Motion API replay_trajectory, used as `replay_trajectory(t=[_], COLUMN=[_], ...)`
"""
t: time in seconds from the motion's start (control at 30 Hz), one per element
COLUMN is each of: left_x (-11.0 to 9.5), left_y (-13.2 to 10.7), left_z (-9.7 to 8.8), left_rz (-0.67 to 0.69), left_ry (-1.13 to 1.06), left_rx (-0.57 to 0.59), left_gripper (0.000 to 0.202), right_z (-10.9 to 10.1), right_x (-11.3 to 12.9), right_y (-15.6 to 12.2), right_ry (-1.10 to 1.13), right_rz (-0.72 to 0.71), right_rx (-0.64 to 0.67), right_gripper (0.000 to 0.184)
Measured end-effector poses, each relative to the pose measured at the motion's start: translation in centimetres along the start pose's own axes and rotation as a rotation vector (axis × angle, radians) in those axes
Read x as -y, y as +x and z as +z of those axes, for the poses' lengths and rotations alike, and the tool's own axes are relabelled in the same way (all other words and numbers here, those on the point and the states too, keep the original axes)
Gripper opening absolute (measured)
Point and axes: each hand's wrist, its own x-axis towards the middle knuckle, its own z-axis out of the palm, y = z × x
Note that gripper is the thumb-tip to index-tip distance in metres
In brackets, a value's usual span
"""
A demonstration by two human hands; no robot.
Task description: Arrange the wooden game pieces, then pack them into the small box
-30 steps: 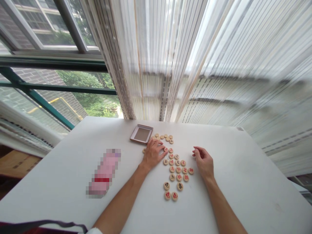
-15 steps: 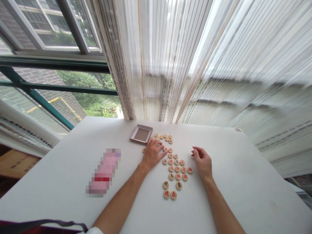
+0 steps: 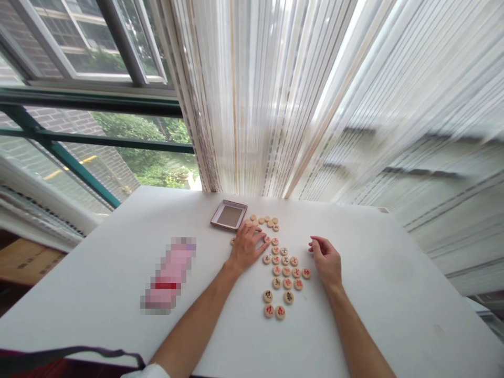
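Observation:
Several round wooden xiangqi pieces lie on the white table, with red or black characters facing up. My left hand rests over the far left part of the group, palm down and fingers spread. Its thumb tip is close to a red-marked piece; whether it touches cannot be seen. Pieces under the palm, if any, are hidden. My right hand lies to the right of the rows, fingers curled in, with no piece showing in it. Nearest to it is a red-marked piece at the end of a row.
An open square box part sits just beyond my left hand. Blank-side-up pieces lie beside it. A pixelated pink item is at the left. String curtains and an open window border the table's far side.
The view has shifted slightly. Both hands and the pieces keep their places on the table.

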Motion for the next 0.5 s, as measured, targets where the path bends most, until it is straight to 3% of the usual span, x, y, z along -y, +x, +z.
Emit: replay_trajectory(t=[0.5], left_x=[-0.10], left_y=[-0.18], left_z=[-0.10], left_rz=[-0.003], left_ry=[0.005], left_rx=[0.000], left_gripper=[0.018], right_z=[0.06], right_x=[0.00], right_y=[0.10], right_ry=[0.000], right_rz=[-0.006], right_rx=[0.001], right_gripper=[0.037])
